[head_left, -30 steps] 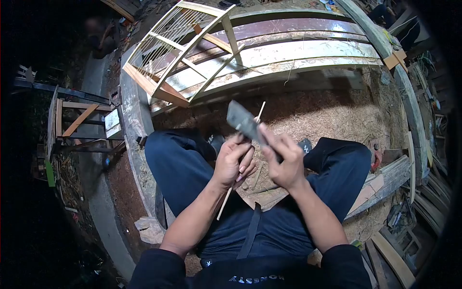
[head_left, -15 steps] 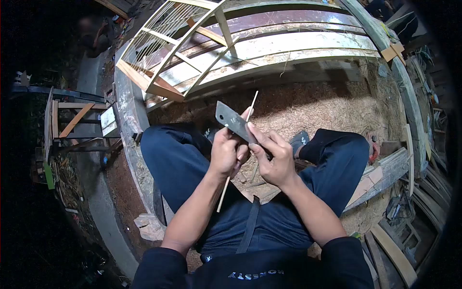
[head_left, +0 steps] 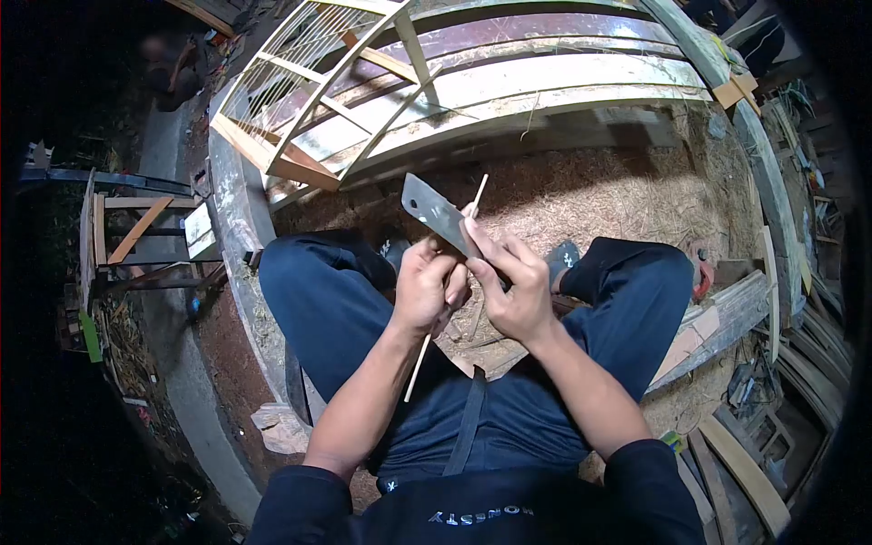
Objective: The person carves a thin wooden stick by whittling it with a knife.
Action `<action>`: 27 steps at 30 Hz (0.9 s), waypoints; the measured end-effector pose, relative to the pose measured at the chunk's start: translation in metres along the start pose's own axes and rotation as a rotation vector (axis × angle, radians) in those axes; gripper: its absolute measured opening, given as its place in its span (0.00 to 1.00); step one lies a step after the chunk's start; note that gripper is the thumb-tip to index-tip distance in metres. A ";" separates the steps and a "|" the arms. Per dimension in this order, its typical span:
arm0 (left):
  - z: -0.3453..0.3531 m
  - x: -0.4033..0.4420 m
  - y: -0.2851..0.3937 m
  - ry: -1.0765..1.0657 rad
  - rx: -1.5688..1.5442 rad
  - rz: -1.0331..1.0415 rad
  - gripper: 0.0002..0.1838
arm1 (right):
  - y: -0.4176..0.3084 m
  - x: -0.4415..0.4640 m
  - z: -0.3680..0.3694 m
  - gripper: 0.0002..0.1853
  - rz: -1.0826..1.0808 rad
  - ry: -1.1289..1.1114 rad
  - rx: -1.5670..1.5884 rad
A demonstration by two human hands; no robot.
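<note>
Between my hands a thin pale stick runs at a slant, its lower end hanging over my lap. Fingers of my left hand are wrapped round it. My right hand grips a flat grey metal blade with a hole near its free end. This blade lies across the stick, close to the left hand's fingers. The fingers hide the blade's lower end and the stick's middle.
A wooden frame with thin rods rests on a pale plank ahead. Shavings cover the ground between beams. Wood strips lie at the right. Another person is at the far left.
The blade has shifted slightly up and away along the stick, with my right hand. My left hand keeps its grip, and the whole view has moved a little.
</note>
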State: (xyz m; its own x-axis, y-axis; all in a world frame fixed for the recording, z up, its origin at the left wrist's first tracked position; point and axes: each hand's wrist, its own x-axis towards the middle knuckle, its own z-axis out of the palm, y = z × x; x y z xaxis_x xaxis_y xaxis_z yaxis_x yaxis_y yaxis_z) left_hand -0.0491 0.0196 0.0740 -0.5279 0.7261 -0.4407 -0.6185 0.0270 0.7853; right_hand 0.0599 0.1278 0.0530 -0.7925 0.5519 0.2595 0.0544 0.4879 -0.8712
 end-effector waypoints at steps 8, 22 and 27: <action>-0.006 0.000 -0.005 -0.136 -0.190 -0.010 0.17 | 0.009 0.002 0.001 0.24 -0.032 0.086 0.031; 0.000 -0.002 0.005 -0.187 -0.070 -0.100 0.32 | 0.035 0.031 -0.045 0.20 0.393 0.064 0.548; 0.003 -0.001 0.008 -0.168 -0.030 -0.103 0.27 | 0.023 0.027 -0.046 0.22 0.468 -0.023 0.602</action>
State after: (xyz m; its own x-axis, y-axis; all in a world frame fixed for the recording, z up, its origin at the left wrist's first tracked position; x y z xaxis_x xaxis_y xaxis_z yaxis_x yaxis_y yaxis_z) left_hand -0.0515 0.0207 0.0817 -0.3573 0.8252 -0.4375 -0.6826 0.0890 0.7254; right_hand 0.0675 0.1852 0.0595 -0.7813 0.5927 -0.1956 0.0527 -0.2496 -0.9669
